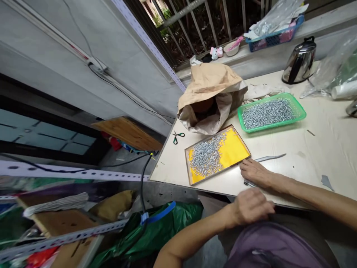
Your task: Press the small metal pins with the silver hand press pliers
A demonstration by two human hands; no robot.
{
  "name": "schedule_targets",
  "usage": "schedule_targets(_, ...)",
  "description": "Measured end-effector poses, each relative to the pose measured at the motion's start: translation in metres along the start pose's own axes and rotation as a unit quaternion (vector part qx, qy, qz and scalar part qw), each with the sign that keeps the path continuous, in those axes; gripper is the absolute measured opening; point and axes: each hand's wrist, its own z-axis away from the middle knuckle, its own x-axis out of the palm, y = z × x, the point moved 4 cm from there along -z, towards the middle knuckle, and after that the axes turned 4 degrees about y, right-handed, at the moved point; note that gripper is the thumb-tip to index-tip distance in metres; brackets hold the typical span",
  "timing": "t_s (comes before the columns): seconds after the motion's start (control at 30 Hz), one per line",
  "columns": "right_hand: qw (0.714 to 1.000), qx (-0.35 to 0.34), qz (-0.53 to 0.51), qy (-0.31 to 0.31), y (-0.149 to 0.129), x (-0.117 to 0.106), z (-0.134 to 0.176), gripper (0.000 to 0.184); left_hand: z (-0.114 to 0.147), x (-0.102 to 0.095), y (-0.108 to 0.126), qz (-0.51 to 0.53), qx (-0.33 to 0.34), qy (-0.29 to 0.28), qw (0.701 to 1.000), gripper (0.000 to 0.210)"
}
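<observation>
A shallow wooden-rimmed tray point(220, 174) with a yellow bottom lies at the table's front left, a heap of small metal pins point(206, 158) covering its left part. By the tray's near right corner, my right hand point(255, 173) rests on the table with its fingers curled. A small metal piece point(249, 182) pokes out beneath it; whether the hand grips it is unclear. Closer to my body, my left hand point(252, 206) is over the table's front edge, slightly blurred, its fingers bent inward. What it holds, if anything, is hidden. Beyond my right hand lies a grey curved strip point(270, 158).
A green basket point(300, 111) of similar pins stands behind the tray, beside an open brown paper sack point(212, 82). Green-handled scissors point(177, 137) lie at the left. A steel kettle point(299, 61) stands at the back right. Shelving point(69, 234) is at the lower left.
</observation>
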Motion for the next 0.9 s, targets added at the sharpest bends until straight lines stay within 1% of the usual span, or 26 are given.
schedule_targets(0.03,0.999,0.0,-0.026,0.042,0.002,-0.002,0.0,0.018,-0.001,-0.017,-0.019,-0.048,-0.064,0.038,0.996,0.019)
schedule_targets(0.07,0.994,0.003,-0.055,0.09,0.005,-0.008,0.001,0.018,-0.001,-0.033,-0.043,-0.104,-0.142,0.06,0.983,0.019)
schedule_targets(0.1,0.987,0.011,-0.083,0.14,0.01,-0.017,0.001,0.018,-0.001,-0.045,-0.069,-0.16,-0.228,0.057,0.959,0.019)
schedule_targets(0.13,0.976,0.025,-0.105,0.189,0.017,-0.029,0.001,0.018,0.0,-0.055,-0.095,-0.202,-0.297,0.044,0.932,0.019)
schedule_targets(0.17,0.964,0.043,-0.115,0.234,0.026,-0.043,0.0,0.018,0.0,-0.061,-0.119,-0.231,-0.349,0.026,0.908,0.02)
schedule_targets(0.2,0.953,0.064,-0.112,0.273,0.037,-0.058,-0.001,0.018,0.0,-0.063,-0.141,-0.25,-0.39,-0.004,0.886,0.02)
schedule_targets(0.27,0.937,0.112,-0.067,0.325,0.062,-0.09,-0.005,0.018,-0.002,-0.061,-0.175,-0.278,-0.437,-0.067,0.853,0.02)
schedule_targets(0.33,0.926,0.174,0.004,0.335,0.089,-0.118,-0.007,0.017,-0.005,-0.053,-0.194,-0.302,-0.46,-0.131,0.825,0.02)
schedule_targets(0.4,0.919,0.235,0.059,0.31,0.108,-0.134,-0.004,0.02,-0.009,-0.045,-0.203,-0.316,-0.477,-0.186,0.799,0.022)
schedule_targets(0.47,0.925,0.263,0.066,0.267,0.112,-0.136,0.005,0.025,-0.01,-0.039,-0.207,-0.317,-0.491,-0.226,0.78,0.024)
schedule_targets(0.53,0.944,0.251,0.031,0.213,0.099,-0.121,0.019,0.023,-0.012,-0.035,-0.21,-0.306,-0.493,-0.25,0.775,0.026)
schedule_targets(0.6,0.96,0.232,-0.018,0.153,0.073,-0.096,0.036,0.021,-0.015,-0.033,-0.212,-0.294,-0.494,-0.268,0.773,0.027)
schedule_targets(0.67,0.967,0.233,-0.049,0.087,0.044,-0.07,0.056,0.017,-0.019,-0.035,-0.212,-0.286,-0.5,-0.279,0.769,0.027)
schedule_targets(0.73,0.969,0.242,-0.051,0.026,0.019,-0.05,0.073,0.016,-0.024,-0.039,-0.208,-0.274,-0.513,-0.271,0.767,0.027)
schedule_targets(0.8,0.966,0.255,-0.038,-0.024,0.003,-0.039,0.083,0.016,-0.03,-0.042,-0.194,-0.227,-0.535,-0.24,0.778,0.024)
schedule_targets(0.87,0.96,0.272,-0.023,-0.067,-0.002,-0.035,0.089,0.011,-0.033,-0.039,-0.171,-0.114,-0.566,-0.197,0.792,0.018)
schedule_targets(0.9,0.956,0.279,-0.015,-0.085,-0.002,-0.034,0.09,0.013,-0.032,-0.035,-0.156,-0.042,-0.586,-0.178,0.789,0.014)
